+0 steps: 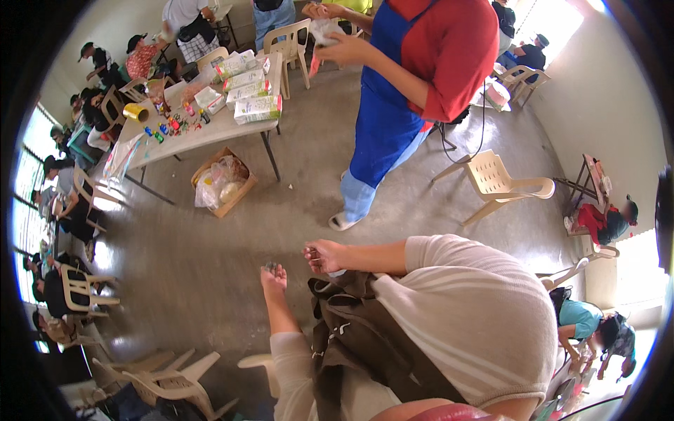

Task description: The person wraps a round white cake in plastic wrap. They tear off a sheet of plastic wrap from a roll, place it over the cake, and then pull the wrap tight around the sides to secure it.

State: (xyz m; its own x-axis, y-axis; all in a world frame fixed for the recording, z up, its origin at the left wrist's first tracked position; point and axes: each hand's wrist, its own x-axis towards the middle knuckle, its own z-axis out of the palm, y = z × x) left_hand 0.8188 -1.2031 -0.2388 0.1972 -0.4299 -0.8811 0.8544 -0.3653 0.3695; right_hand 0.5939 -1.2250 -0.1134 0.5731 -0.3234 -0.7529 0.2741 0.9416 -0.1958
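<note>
My left hand is held palm up over the floor, with its fingers curled around a small dark grey thing too small to name. Just to the right, my right hand has its fingers bent towards the palm; whether anything lies inside them cannot be made out. A dark brown apron with white marks hangs bunched below both hands. Across from me stands a person in a red top and blue apron, whose hands hold a clear plastic bag.
At upper left, a folding table bears white-and-green cartons, small coloured bottles and a yellow can. A cardboard box of plastic bags sits on the floor. Plastic chairs and several seated people surround the floor.
</note>
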